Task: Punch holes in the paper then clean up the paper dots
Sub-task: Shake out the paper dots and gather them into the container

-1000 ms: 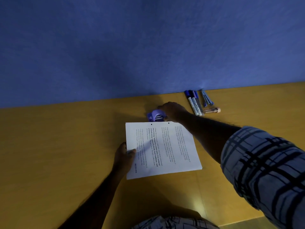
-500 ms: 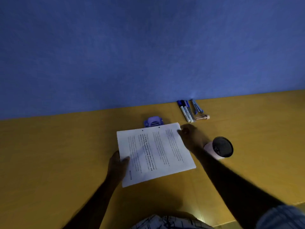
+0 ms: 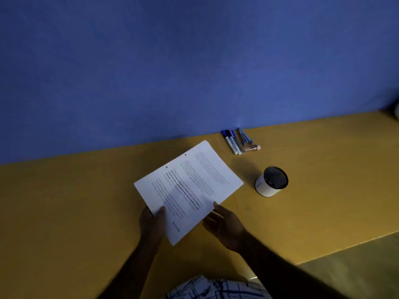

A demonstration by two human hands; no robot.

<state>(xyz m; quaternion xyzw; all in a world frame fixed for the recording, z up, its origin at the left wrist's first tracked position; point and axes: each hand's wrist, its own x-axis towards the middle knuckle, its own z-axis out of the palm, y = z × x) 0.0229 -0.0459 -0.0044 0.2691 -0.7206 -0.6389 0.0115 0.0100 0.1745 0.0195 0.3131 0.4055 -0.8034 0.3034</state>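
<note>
A white printed sheet of paper [image 3: 190,186] is lifted off the yellow table [image 3: 75,201] and turned, with two punched holes along its far left edge. My left hand [image 3: 152,225] pinches the sheet's near left corner, thumb on top. My right hand [image 3: 224,225] touches the sheet's near right edge with its fingers under the paper. The purple hole punch is hidden behind the raised sheet. I see no paper dots on the table.
A white cup [image 3: 271,182] with a dark inside stands to the right of the paper. Several blue markers [image 3: 233,142] and a small brown tube [image 3: 251,148] lie by the blue wall [image 3: 194,61]. The table's front edge runs at lower right.
My right hand left the hole punch and came to the paper's near right edge. The sheet was pulled out, lifted and rotated, and it now covers the punch.
</note>
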